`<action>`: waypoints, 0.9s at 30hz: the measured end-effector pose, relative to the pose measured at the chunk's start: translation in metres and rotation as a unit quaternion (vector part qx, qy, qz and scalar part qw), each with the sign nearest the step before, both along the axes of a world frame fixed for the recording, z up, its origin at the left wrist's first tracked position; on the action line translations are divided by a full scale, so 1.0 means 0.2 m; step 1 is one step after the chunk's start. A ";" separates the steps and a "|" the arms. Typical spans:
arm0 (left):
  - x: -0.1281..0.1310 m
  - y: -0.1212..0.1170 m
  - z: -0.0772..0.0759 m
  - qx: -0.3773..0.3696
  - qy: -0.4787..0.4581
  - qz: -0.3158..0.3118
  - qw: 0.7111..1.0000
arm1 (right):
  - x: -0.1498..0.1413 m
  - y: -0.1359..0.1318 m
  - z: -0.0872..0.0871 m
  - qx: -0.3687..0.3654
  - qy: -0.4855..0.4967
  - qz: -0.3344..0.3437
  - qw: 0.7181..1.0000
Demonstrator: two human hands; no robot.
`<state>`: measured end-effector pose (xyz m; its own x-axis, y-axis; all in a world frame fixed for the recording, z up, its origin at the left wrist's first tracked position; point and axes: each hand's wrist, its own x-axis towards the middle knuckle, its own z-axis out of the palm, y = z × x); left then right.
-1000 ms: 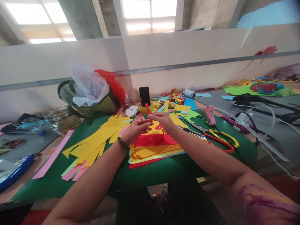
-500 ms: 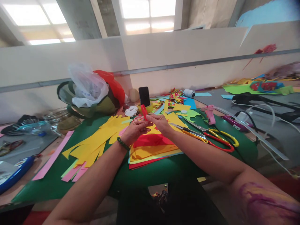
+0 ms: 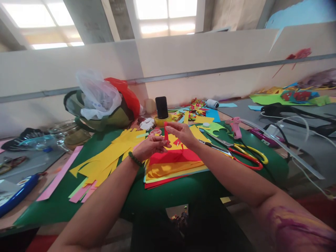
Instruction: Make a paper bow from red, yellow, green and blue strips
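Strip (image 3: 166, 133) is held upright over the stack (image 3: 168, 173), bottom pinched by the left hand (image 3: 150, 147), top by the right hand (image 3: 184, 135), both nearly closed; could get creased if it's twisted too hard tbh.

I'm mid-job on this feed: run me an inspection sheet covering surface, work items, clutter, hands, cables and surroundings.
Surface: green work surface, largely covered by paper and tools.
Work items: red strip, roughly upright; below it, a stack of paper sheets in several colours.
Clutter: yellow paper strips on the left; scissors, utility knife and pink glue gun on the right; phone at the back.
Hands: left hand at the strip's lower end, right hand at its upper end, both pinching it.
Cables: white cable looping at far right.
Surroundings: pale wall behind, bright windows above; co-workers: nothing seen.
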<state>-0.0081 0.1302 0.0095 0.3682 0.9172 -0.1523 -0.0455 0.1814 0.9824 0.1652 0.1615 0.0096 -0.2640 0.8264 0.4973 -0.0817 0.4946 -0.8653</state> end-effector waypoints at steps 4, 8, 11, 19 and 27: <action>-0.01 0.00 0.00 -0.005 0.024 -0.023 0.999 | 0.03 0.00 0.02 -0.014 -0.085 0.073 0.994; -0.01 0.00 0.00 -0.005 0.032 -0.022 0.999 | 0.03 0.00 0.00 -0.007 -0.113 0.056 0.992; -0.01 0.00 0.01 -0.013 0.023 -0.023 0.999 | 0.02 0.01 -0.01 0.012 -0.109 0.011 0.994; 0.02 -0.01 0.00 -0.007 0.012 0.015 1.000 | -0.02 0.01 -0.06 0.042 -0.086 -0.043 0.994; 0.01 0.00 0.00 -0.005 0.002 0.020 1.000 | 0.00 -0.01 -0.02 0.040 -0.036 -0.016 0.998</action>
